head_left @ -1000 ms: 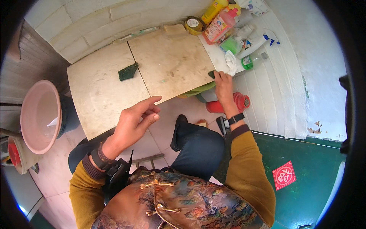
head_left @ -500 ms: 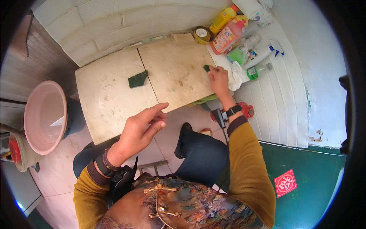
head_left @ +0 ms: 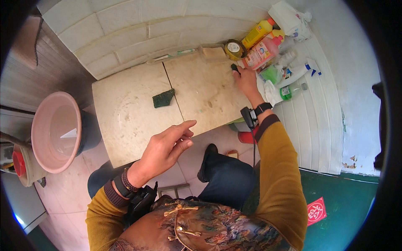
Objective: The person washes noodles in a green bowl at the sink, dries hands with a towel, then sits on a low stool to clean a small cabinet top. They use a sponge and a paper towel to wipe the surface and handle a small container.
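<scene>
My right hand (head_left: 248, 82) reaches to the far right of a worn cream tabletop (head_left: 130, 113), its fingers closed on a small dark green piece of scouring pad (head_left: 235, 67). Most of that piece is hidden under the fingers. A second dark green scouring pad piece (head_left: 163, 98), cut at an angle, lies left of the seam across the top. My left hand (head_left: 165, 149) hovers in front of the near edge, fingers stretched out and thumb apart, holding nothing.
Along the right stand a round yellow-brown tub (head_left: 234, 49), a yellow bottle (head_left: 257, 34), a pink bottle (head_left: 262, 52), a white spray bottle (head_left: 295, 73) and a green-labelled clear bottle (head_left: 289, 91). A pink basin (head_left: 56, 131) sits at left. Tiled wall (head_left: 121, 31) closes the back.
My right hand has moved farther back along the tabletop, toward the pink bottle, with the small pad piece. My left hand keeps nearly the same pose. The whole view has shifted slightly.
</scene>
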{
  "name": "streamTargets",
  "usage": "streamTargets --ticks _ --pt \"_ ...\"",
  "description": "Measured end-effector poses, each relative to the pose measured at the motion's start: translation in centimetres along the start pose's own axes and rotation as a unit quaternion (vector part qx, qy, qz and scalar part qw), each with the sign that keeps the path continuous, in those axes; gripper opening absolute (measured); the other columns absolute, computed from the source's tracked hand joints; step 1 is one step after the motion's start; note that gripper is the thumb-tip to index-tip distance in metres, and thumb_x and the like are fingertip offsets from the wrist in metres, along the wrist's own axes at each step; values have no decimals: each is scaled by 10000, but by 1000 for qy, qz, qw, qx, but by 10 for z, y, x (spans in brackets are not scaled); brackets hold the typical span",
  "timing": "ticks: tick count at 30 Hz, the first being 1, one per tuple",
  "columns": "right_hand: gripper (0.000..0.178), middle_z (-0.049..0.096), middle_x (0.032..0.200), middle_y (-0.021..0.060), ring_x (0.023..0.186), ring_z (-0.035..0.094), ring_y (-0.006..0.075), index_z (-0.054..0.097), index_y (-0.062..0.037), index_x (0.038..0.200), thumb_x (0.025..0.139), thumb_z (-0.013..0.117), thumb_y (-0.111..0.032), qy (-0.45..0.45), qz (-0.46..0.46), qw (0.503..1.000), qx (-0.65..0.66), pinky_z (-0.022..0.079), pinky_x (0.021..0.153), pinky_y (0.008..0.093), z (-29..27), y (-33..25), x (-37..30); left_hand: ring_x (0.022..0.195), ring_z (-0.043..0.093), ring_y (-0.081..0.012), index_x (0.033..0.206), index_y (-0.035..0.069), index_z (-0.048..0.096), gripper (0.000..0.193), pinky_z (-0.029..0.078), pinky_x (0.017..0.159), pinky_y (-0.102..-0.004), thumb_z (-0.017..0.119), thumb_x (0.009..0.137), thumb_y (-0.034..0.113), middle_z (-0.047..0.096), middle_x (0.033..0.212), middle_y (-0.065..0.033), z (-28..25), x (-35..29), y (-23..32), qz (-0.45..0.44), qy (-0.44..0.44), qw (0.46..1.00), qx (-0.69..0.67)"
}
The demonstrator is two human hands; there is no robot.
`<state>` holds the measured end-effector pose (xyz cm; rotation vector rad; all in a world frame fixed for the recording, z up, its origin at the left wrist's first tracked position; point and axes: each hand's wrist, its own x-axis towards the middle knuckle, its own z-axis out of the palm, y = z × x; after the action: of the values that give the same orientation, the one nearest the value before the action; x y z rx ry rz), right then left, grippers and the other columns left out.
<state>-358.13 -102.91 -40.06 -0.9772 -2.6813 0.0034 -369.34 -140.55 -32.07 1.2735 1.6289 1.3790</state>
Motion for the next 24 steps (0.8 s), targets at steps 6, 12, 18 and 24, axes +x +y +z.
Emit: streamTargets --ticks 6,12,18,24 --pt "297 644 900 173 893 651 357 700 3 996 910 643 -275 -91 -54 994 -2 523 723 476 -2 -24 17 925 719 -211 1368 42 556 451 580 817 -327 674 933 33 701 1039 -141 -2 -2 1 4 10 1000 4" --pt "221 641 1039 115 971 658 307 673 -48 1051 850 616 -121 27 -177 983 -50 517 792 470 13 -49 41 929 710 -213 1374 52 554 454 572 817 -326 675 936 46 695 1033 -144 -5 -2 0 11 16 1000 17" --pt "185 649 1056 94 1042 650 293 657 -87 997 831 579 -58 -11 -227 963 -142 496 880 458 29 -48 58 926 707 -213 1374 51 553 452 569 823 -327 674 939 54 697 1027 -144 -7 -5 -4 -5 17 1000 26" --pt "193 647 1062 113 1059 637 313 642 -72 1002 817 592 -45 -51 -248 956 -151 501 899 451 20 -45 60 930 710 -218 1368 42 552 448 574 823 -330 678 939 60 703 1028 -146 -2 -4 -5 9 12 1000 26"
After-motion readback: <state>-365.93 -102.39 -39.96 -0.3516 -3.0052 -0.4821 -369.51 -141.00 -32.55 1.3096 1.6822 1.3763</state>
